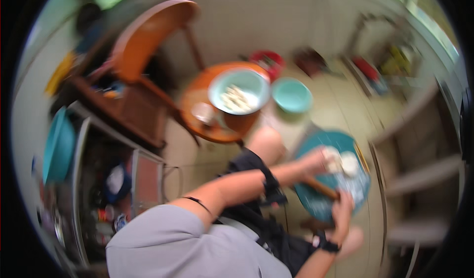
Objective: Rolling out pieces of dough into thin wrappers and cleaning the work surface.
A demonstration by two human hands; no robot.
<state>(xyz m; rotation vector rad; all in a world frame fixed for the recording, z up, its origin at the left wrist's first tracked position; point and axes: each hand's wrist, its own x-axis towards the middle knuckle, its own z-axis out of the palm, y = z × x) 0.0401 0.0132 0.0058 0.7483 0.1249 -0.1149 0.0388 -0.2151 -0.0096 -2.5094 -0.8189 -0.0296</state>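
In front of me is a round teal board or upturned basin bottom (326, 141), dusted with white flour. My left hand (314, 162) reaches over it, its fingers closed at the edge of a pale, flattened piece of dough (333, 160). A second round dough piece (350, 164) lies right beside that one. My right hand (343, 204) grips one end of a wooden rolling pin (321, 187), which slants across the board. The pin's other end passes close to the heel of my left hand; motion blur hides whether they touch.
A round wooden stool (192, 93) bears a pale bowl (259, 87) with whitish pieces inside and a small container (203, 112). Nearby on the tiled floor stand a teal basin (292, 95) and a red basin (277, 61). A wooden chair (148, 37) and a cabinet (85, 144) flank my left; wooden shelving (418, 178) my right.
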